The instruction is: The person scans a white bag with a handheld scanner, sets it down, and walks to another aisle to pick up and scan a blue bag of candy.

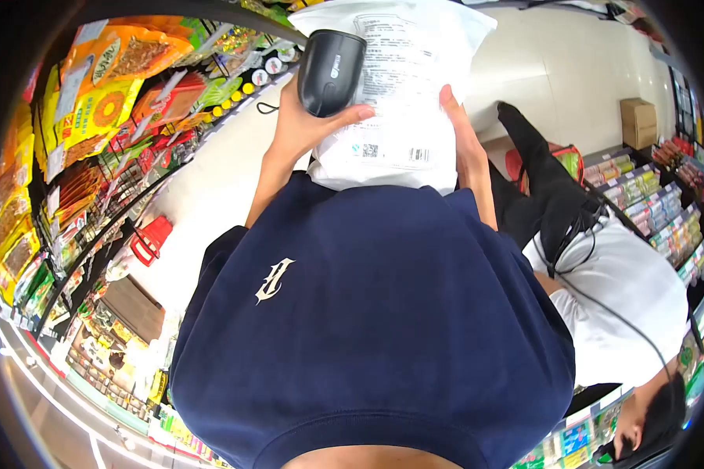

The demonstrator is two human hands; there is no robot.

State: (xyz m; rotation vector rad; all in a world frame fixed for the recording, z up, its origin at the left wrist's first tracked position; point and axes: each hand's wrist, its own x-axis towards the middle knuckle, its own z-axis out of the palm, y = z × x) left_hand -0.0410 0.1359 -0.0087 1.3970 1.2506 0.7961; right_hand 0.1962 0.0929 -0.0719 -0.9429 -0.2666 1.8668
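A large white plastic bag [414, 86], printed with dark text and a square code, is held up in front of my navy shirt. My left hand [309, 125] wraps round a rounded black handheld device [332, 72] with a pale logo, which looks like a small scanner. The thumb of that hand reaches over onto the bag's left side. A thin dark cord loop shows just left of the device. My right hand [465, 137] grips the bag's right side, thumb pointing up along its front and fingers mostly hidden behind. What the bag contains is hidden.
On the left, a rack holds orange and yellow snack packets [94, 109]. A person in a white top [618, 301] and black trousers is close on my right. Beyond are shelves of small packaged goods [649, 199], a cardboard box [638, 123] and a red basket [150, 239].
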